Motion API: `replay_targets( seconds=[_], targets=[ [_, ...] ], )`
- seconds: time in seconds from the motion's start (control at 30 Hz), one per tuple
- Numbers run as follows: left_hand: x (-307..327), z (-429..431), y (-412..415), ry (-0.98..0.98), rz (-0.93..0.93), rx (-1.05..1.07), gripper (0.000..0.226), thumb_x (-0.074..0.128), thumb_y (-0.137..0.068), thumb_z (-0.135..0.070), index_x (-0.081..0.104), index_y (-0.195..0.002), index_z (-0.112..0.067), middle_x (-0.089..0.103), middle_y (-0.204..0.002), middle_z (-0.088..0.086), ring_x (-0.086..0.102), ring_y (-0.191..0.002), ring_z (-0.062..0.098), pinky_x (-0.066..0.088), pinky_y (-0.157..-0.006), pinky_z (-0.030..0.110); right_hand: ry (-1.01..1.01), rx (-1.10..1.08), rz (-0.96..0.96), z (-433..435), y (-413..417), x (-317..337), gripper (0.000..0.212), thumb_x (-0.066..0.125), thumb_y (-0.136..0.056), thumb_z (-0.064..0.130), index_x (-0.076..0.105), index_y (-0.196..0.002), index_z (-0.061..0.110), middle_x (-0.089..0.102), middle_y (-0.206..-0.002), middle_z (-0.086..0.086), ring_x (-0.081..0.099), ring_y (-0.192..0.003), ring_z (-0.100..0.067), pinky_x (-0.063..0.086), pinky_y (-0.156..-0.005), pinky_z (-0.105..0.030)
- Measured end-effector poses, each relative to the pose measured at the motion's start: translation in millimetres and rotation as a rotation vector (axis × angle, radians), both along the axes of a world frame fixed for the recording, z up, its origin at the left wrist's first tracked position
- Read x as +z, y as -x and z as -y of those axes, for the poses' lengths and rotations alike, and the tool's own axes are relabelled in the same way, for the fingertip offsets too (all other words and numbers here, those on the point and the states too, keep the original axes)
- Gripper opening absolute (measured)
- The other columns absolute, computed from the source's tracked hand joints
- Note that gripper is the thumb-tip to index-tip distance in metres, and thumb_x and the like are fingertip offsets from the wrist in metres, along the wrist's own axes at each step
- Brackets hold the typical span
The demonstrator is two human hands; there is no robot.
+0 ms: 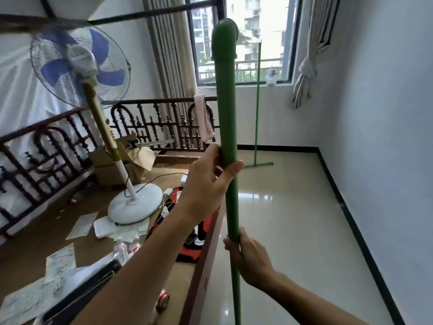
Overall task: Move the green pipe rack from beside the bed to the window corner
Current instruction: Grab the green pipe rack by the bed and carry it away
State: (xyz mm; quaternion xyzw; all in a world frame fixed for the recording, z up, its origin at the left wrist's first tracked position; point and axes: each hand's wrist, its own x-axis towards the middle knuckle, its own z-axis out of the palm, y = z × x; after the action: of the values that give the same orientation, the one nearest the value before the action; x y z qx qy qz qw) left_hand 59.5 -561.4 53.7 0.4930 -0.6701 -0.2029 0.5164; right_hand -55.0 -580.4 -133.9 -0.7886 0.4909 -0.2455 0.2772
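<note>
Between both hands [206, 184] (stacked): green pipe rack [226, 109]

Glossy tiled floor [293, 219]: green rack foot [259, 164], fan base [135, 206], cardboard boxes [117, 165], papers [82, 225]

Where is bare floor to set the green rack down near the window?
Bare tiled floor lies between the rack's far foot, the black skirting and the right wall. Left is crowded: fan base, papers, cardboard boxes.

Daylight comes through the window [243, 43] at my twelve o'clock; glossy tiled floor [293, 219] ahead, standing fan [79, 66] and dark bed rail [46, 146] at ten.
</note>
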Motion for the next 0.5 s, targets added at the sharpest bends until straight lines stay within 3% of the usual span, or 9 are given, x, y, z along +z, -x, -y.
replay_targets(
  seconds=[0.17, 0.37, 0.5],
  targets=[
    [-0.1, 53.2, 2.3, -0.042, 0.004, -0.094, 0.018, 0.062, -0.086, -0.032, 0.054, -0.098, -0.021, 0.064, -0.091, 0.005, 0.068, -0.087, 0.030, 0.059, -0.077, 0.049, -0.028, -0.090, -0.015, 38.6, 6.6, 5.6, 0.023, 0.034, -0.096, 0.051, 0.040, -0.105, 0.030, 0.074, -0.093, -0.004, 0.070, -0.078, -0.022, 0.060, -0.069, -0.038],
    [2.9, 118.7, 12.5, -0.074, 0.004, -0.150, 0.017, 0.062, -0.085, -0.033, 0.055, -0.096, -0.023, 0.065, -0.094, 0.010, 0.069, -0.087, 0.032, 0.059, -0.076, 0.052, -0.013, -0.123, -0.005, 99.2, 17.8, 7.9, 0.025, 0.038, -0.098, 0.045, 0.044, -0.110, 0.024, 0.074, -0.095, -0.005, 0.070, -0.081, -0.022, 0.042, -0.054, -0.014],
    [6.1, 163.7, 19.8, -0.143, 0.002, -0.186, 0.021, 0.061, -0.086, -0.029, 0.056, -0.104, -0.018, 0.066, -0.092, 0.004, 0.069, -0.092, 0.026, 0.058, -0.083, 0.051, -0.002, -0.121, -0.005, 145.5, 28.1, 5.9, 0.032, 0.038, -0.097, 0.047, 0.044, -0.116, 0.022, 0.074, -0.093, -0.004, 0.070, -0.078, -0.021, 0.054, -0.060, -0.023]
  ],
)
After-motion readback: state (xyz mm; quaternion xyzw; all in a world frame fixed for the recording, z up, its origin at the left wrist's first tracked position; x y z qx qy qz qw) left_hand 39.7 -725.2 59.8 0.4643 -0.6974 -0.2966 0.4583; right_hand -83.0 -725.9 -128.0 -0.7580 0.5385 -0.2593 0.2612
